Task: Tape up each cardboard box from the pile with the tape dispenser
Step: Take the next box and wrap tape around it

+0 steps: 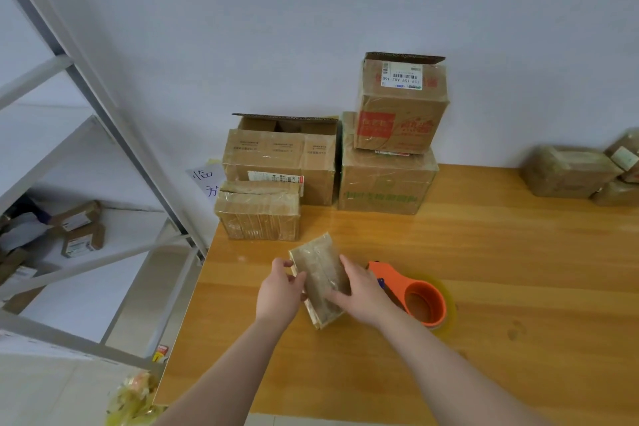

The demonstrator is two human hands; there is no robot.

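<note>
Clock positions are read about the flat box, with 12 o'clock toward the wall.

At 9 to 10 o'clock, off the surface, a grey metal rack (103,107) is seen. Small labelled cartons (81,228) are stored on its lower shelf. At 7 o'clock, below the surface edge, a heap of crumpled yellowish tape (133,398) is noted. A paper sheet (206,180) with handwritten characters is seen against the wall at 11 o'clock.

The pile is stacked at 12 to 1 o'clock along the wall. A small taped carton (259,214) is in front, with an open-flapped carton (280,159) touching behind it. A large carton (385,183) is just beside that, and a red-printed carton (401,104) is set on top of it.

The flat box (320,273), glossy with clear tape, is held over the front-left part of the wooden surface (501,252), its long axis tilted toward 11 o'clock. The left hand (280,290) is placed at its 9 o'clock edge; the grip is curled round that edge, thumb on top. The right hand (363,290) is placed at its 3 o'clock side; the grip is wrapped over the top face. Whether the box rests on the surface cannot be told.

The orange tape dispenser (420,299) is laid on the surface at 3 o'clock, just beside the right hand. Taped parcels (567,171) are grouped at 2 o'clock by the wall, well apart.
</note>
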